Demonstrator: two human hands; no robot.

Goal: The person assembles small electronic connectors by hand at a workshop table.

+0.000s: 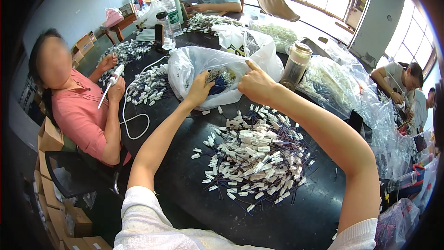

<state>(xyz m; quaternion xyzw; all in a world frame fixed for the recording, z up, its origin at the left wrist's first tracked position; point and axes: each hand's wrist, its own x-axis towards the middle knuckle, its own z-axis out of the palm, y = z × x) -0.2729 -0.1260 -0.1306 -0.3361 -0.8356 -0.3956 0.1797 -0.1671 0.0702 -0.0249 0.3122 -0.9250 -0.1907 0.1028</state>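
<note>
A translucent white plastic bag (181, 67) stands on the black table ahead of me, with its mouth spread between my hands. My left hand (199, 90) is closed at the left side of the opening, its fingertips against a bundle of dark wires with silvery ends (221, 76) inside. My right hand (257, 84) grips the bag's right rim, the index finger reaching up along the plastic. Nearer to me, below both hands, lies a loose heap of white connectors on dark wires (259, 150). The bag's lower contents are hidden.
A lidded drink bottle (296, 66) stands right of the bag. Bags of white parts (328, 81) lie beyond it. At left, a co-worker (83, 106) holds a white corded tool (115, 75) beside more connectors (150, 85). Other people work at the far and right sides.
</note>
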